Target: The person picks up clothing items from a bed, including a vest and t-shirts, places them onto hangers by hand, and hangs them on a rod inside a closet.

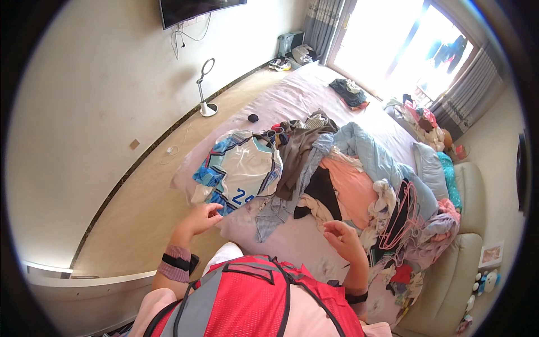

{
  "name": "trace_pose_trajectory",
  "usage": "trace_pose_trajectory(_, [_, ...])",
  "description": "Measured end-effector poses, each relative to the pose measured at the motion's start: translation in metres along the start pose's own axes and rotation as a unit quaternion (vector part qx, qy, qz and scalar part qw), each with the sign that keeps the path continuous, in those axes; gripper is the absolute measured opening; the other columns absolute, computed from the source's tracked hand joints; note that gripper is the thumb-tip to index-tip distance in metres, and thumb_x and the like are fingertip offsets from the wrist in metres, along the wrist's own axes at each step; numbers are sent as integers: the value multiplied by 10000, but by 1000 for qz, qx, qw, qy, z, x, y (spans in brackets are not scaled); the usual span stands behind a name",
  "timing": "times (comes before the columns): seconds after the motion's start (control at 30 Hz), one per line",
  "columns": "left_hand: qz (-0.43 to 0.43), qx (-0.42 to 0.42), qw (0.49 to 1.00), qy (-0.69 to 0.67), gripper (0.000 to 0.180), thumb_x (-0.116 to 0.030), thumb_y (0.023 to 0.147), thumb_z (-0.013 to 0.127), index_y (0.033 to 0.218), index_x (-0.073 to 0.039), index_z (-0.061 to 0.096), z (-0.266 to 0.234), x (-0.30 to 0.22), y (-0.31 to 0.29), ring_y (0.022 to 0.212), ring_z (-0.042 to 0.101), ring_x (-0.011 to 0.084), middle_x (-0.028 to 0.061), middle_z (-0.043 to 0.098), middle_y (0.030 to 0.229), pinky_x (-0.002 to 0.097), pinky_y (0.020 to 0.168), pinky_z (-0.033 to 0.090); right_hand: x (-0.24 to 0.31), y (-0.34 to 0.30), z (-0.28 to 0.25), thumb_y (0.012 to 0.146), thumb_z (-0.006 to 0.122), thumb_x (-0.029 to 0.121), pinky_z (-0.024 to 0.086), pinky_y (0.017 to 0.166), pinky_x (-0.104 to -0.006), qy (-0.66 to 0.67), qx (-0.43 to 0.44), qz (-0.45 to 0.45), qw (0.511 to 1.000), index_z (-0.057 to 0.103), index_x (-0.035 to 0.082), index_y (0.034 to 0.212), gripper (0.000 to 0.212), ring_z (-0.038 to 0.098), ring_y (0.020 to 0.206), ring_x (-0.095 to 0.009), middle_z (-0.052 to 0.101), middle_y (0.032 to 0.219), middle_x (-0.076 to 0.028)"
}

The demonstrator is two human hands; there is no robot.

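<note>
A white sports jersey [247, 163] with blue, striped side panels lies spread on the bed. My left hand [203, 218] is by its lower left edge, fingers loosely bent and holding nothing; whether the fingertips touch the cloth I cannot tell. My right hand [343, 240] hovers over the near side of the clothes pile, fingers apart and empty. Close to it are a peach-coloured garment [352, 191], a black garment [321, 194] and a cream cloth. A blue-and-white striped shirt [273, 216] and a brown garment [297, 157] lie between the jersey and the pile.
Pink hangers [400, 216] lie at the pile's right, beside a light blue quilt [370, 151]. A small folded stack [349, 94] sits at the far end of the bed. Along the left wall stands a lamp [208, 108]. A padded headboard [441, 286] borders the right.
</note>
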State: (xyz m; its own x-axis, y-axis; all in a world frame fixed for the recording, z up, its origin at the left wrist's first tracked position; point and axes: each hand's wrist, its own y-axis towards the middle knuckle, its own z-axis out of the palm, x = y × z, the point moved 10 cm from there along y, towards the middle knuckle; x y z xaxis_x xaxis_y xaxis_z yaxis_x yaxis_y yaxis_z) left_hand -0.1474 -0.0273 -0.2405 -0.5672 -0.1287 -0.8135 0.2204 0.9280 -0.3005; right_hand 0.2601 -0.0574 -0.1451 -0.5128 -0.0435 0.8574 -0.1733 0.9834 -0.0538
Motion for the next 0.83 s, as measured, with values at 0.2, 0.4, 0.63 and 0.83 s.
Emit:
trace_pose_trajectory(0.2, [-20,5,999,-34,455,-206,862,674,1254,6,580,-15,12,41,806,623,167,81,677,914,315,738,509,-21,49,7,839,699,104,511,712,-284,-26,10,36,999,669,-12,1060,252,636,785,-145,699,890,-110])
trace_pose_trajectory(0.4, [-4,23,999,-25,452,-203,857,674,1251,-1,585,-45,15,95,813,631,175,89,680,920,318,739,512,-38,129,50,857,680,81,504,696,-258,-28,63,73,995,660,-20,1058,225,614,771,-110,680,871,-65])
trace_pose_trajectory(0.63, [-29,28,999,-20,405,-173,857,673,1210,12,603,-87,80,142,850,644,178,108,678,935,315,745,514,-95,269,151,917,622,107,493,715,-235,171,81,169,967,633,-37,1103,235,615,840,-100,675,947,-56])
trace_pose_trajectory(0.83, [-78,-9,997,-21,438,-176,847,688,1244,-14,596,-126,137,139,858,640,181,94,674,982,305,772,515,-178,400,250,957,585,177,503,888,-365,572,-31,239,784,513,-5,1293,389,617,1059,-284,630,1171,-151])
